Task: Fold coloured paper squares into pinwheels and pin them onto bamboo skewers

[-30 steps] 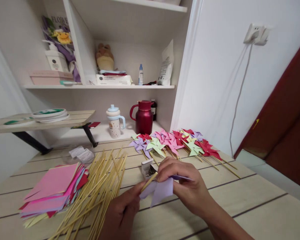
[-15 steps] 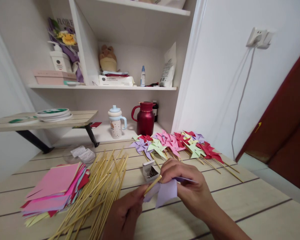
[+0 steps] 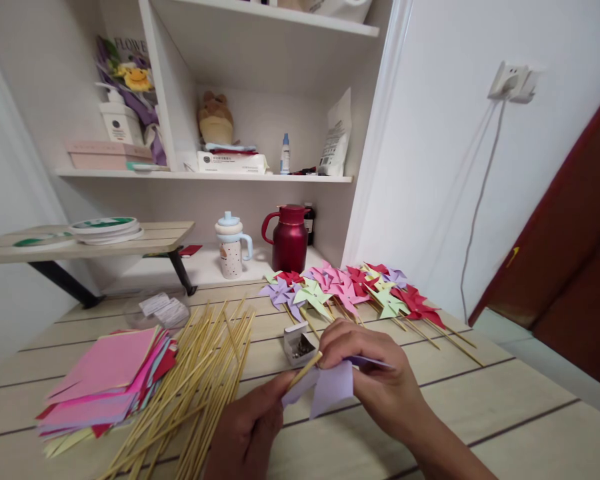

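My left hand [image 3: 250, 427] is closed on a thin wooden stick [image 3: 306, 371], whose tip points up and right. Pinched in my right hand [image 3: 375, 370] is a folded light purple paper pinwheel [image 3: 331, 390], pressed against the stick's upper end. My fingers hide the spot where paper and stick meet. Just behind the hands stands a small open white box [image 3: 294, 345] with small metal pins [image 3: 304, 348] inside. Finished-looking pinwheels [image 3: 345, 293] in pink, red, green, yellow and purple lie on their sticks farther back.
To the left lie a pile of loose sticks [image 3: 205, 387] and a stack of coloured paper squares [image 3: 103, 370]. Behind them sits a clear round container [image 3: 180, 313] with white packets. A red jug [image 3: 290, 243] and a speckled cup [image 3: 231, 257] stand at the shelf's base.
Both hands keep nearly the same hold on the stick and purple paper. The view has shifted very slightly; nothing else has visibly moved.
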Tool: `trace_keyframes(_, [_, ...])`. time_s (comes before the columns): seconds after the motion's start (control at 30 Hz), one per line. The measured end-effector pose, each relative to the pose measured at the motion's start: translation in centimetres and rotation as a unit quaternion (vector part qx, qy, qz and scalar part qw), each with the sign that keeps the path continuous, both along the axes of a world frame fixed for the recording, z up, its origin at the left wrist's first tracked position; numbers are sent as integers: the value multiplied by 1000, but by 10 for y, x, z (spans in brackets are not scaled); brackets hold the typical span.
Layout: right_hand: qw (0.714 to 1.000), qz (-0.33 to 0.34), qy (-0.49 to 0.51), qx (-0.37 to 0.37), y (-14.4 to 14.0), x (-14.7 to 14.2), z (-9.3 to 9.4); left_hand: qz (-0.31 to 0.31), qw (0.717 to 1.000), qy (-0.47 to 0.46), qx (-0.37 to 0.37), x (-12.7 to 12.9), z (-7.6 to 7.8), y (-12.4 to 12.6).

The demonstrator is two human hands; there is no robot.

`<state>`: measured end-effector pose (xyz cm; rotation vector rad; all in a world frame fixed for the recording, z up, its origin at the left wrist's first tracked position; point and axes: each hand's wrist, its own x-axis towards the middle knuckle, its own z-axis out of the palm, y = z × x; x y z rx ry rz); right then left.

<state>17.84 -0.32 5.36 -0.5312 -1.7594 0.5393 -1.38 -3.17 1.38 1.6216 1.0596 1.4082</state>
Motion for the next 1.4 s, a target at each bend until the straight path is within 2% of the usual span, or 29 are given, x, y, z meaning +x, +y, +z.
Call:
trace_keyframes(0.37, [1000,-8,8,-1,-1,-1,1,10,999,-1,-30,-2,-7,1])
trace_keyframes(0.57, [1000,-11,14,-12,-2,-2,2,7,996,43,74,-6,-9,5])
trace_keyframes(0.67, [999,3,23,-25,-2,-2,2,2,977,120,179,-14,-8,9])
trace_keyframes(0.8, [999,17,27,-30,-3,-2,0,29,923,225,312,-27,-6,12])
trace_keyframes(0.93, [999,12,39,-27,-6,-3,-3,73,865,307,391,-36,-3,14])
trace_keyframes(1.0, [999,6,44,-16,-7,-5,-2,91,847,326,411,-36,-1,14])
trace_keyframes(1.17, [998,-6,43,35,-9,-9,2,162,847,278,423,-28,-3,14])
trace_keyframes(1.3, [997,3,54,62,-9,-10,1,174,843,280,426,-26,-6,15])
trace_keyframes(1.4, [995,14,83,45,-9,-10,-4,174,836,290,432,-28,-5,14])
